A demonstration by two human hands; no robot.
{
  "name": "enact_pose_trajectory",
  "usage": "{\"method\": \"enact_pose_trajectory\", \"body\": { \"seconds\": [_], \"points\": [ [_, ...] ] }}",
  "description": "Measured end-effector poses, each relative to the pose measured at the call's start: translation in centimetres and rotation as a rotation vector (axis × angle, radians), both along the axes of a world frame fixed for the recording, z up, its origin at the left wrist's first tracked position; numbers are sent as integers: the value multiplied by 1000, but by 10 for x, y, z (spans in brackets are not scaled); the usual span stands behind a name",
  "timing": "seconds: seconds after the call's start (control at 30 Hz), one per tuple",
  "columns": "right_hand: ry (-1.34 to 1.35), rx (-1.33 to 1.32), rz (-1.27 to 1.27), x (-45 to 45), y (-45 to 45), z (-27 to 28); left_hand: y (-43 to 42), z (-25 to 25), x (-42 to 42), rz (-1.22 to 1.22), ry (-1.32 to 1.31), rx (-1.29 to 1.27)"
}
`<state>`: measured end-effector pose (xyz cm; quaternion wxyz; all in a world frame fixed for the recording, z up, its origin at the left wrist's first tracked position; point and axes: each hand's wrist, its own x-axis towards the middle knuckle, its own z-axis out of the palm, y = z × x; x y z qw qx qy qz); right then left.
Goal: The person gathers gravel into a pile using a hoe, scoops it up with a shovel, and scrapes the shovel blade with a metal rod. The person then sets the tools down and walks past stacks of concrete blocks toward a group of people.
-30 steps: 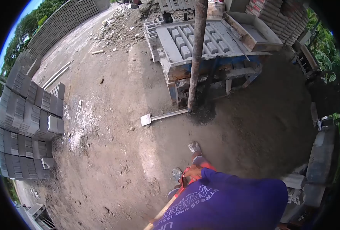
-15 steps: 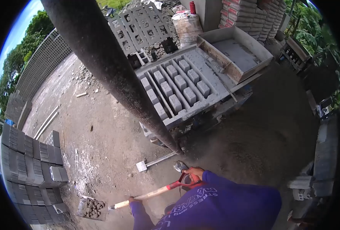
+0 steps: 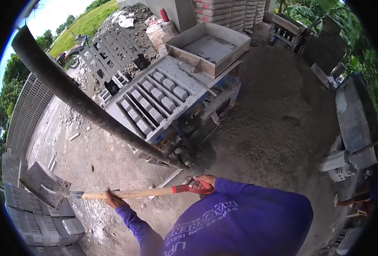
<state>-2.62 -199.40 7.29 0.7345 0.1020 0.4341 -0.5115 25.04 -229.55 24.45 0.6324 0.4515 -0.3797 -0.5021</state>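
Observation:
A shovel (image 3: 146,193) with a wooden shaft lies across my front. My right hand (image 3: 204,182) is closed round its red handle at the end. Farther along, my left hand (image 3: 113,199) grips the shaft near the metal socket. The grey blade (image 3: 46,184) points out to the left, above the stacked concrete blocks (image 3: 35,224). Only some residue shows on the blade; no heap of material is seen there.
Ahead stands a block-moulding machine (image 3: 154,100) with rows of grey cores and a metal tray (image 3: 214,47). A dark slanting pole (image 3: 91,117) crosses in front. Cement bags (image 3: 223,13) are stacked behind. Dark sand (image 3: 265,141) covers the right. Another person's limb (image 3: 353,199) shows at the right edge.
The shovel blade has swung up and farther left, and the dark lumps it carried are gone from it. Both hands keep their hold. My view has shifted to the right.

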Motion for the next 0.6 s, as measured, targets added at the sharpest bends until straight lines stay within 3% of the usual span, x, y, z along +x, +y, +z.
{"method": "enact_pose_trajectory", "body": {
  "seconds": [0.03, 0.07, 0.1, 0.13, 0.17, 0.23, 0.3, 0.37, 0.43, 0.5, 0.57, 0.6],
  "points": [
    [76, -18, -27, -13, 24, 41, 31, 7, 5, -36, 143, -99],
    [146, -30, -47, -16, 47, 64, 20, -11, 58, -195, 436, 68],
    [279, -19, -120, -9, 62, 51, 42, 5, 75, -26, 476, 99],
    [412, -16, -207, -1, 65, 30, 65, -2, 95, 47, 424, 110],
    [552, -47, -146, 2, 70, 18, 73, -32, 135, -103, 393, -3],
    [843, -82, -33, 8, 81, -9, 109, -45, 179, 131, 364, 105],
    [1065, -95, 508, -12, 89, 15, 155, -45, 218, 257, 264, 25],
    [1151, -25, 572, -11, 84, 9, 206, -31, 238, 406, 232, 10],
    [1339, -30, 500, -16, 81, -23, 254, -17, 255, 528, 136, 18],
    [1104, -21, 423, -44, 76, -20, 294, -14, 265, 803, -23, -1],
    [1035, 122, 291, -75, 64, -2, 338, -15, 280, 954, -207, 18],
    [1139, 136, 193, -98, 54, -2, 357, -23, 295, 1048, -302, 16]
  ]
}}
